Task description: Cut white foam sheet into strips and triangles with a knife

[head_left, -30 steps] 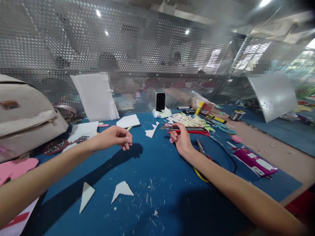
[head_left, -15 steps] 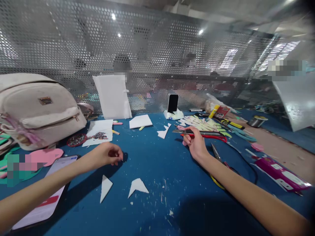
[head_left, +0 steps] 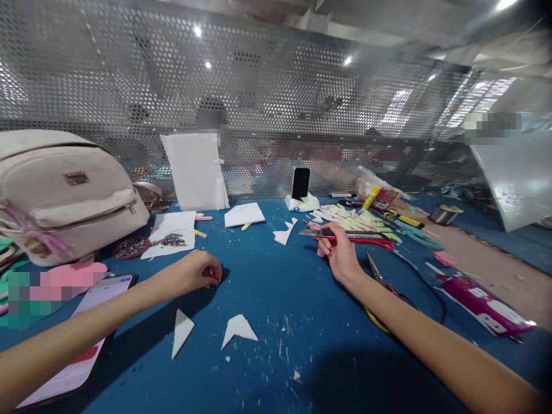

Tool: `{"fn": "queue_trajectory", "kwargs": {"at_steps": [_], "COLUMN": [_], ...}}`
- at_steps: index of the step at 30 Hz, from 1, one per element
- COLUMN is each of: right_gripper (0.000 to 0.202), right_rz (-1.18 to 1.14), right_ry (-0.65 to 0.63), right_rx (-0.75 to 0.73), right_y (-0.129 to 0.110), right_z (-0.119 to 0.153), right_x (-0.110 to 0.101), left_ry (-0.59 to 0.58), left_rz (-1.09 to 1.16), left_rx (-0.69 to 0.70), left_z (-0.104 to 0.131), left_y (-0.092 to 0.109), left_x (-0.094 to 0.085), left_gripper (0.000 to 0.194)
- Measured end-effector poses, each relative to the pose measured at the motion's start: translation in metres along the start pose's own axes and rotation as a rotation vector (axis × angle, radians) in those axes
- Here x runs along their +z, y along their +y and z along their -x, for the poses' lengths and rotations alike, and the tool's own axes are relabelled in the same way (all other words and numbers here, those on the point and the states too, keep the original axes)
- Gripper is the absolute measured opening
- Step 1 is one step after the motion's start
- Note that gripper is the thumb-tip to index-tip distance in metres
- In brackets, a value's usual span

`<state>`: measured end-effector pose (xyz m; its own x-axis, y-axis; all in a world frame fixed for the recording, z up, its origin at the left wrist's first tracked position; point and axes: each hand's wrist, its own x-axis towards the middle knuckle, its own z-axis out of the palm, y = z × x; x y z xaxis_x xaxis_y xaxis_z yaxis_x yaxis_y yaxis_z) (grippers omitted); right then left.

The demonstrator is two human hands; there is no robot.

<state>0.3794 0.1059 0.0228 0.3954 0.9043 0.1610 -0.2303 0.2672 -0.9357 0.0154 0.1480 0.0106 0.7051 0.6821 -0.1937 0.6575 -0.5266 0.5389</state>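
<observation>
My left hand (head_left: 203, 271) is curled into a loose fist just above the blue tabletop (head_left: 259, 276), and I see nothing in its fingers. My right hand (head_left: 338, 250) grips a utility knife (head_left: 360, 235) with a dark body, its blade pointing left above the table. In front of me lie two cut white pieces: a pointed sliver (head_left: 183, 333) and a notched piece (head_left: 240, 330). A jagged white offcut (head_left: 284, 232) is left of the knife tip.
White board (head_left: 245, 214), standing white sheets (head_left: 196, 172), a propped phone (head_left: 301, 183) and pale strips (head_left: 351, 217) are farther back. Scissors (head_left: 375, 268) lie beside my right forearm, and a purple packet (head_left: 483, 305) farther right. A backpack (head_left: 73, 195) and large phone (head_left: 81, 351) occupy the left.
My left hand has moved slightly right and its fingers have curled in more. The right hand keeps hold of the knife. The view has shifted a little.
</observation>
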Motion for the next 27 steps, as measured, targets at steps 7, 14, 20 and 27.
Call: {"fn": "queue_trajectory", "kwargs": {"at_steps": [7, 14, 20, 27], "right_gripper": [0.019, 0.021, 0.023, 0.024], "right_rz": [0.005, 0.016, 0.017, 0.016], "right_ry": [-0.006, -0.003, -0.016, -0.017], "right_rx": [-0.001, -0.005, -0.003, -0.005], "right_y": [0.001, 0.003, 0.003, 0.003], "right_z": [0.000, 0.000, 0.000, 0.000], "right_x": [-0.001, -0.002, -0.003, -0.002], "left_ry": [-0.066, -0.058, 0.012, 0.004], "left_rz": [-0.056, -0.136, -0.213, -0.232], "left_rx": [-0.001, -0.013, -0.004, 0.062], "left_z": [-0.003, 0.001, 0.002, -0.016], "left_y": [0.005, 0.019, 0.023, 0.029], "left_x": [-0.002, -0.003, -0.004, -0.002], "left_gripper": [0.024, 0.022, 0.020, 0.020]}}
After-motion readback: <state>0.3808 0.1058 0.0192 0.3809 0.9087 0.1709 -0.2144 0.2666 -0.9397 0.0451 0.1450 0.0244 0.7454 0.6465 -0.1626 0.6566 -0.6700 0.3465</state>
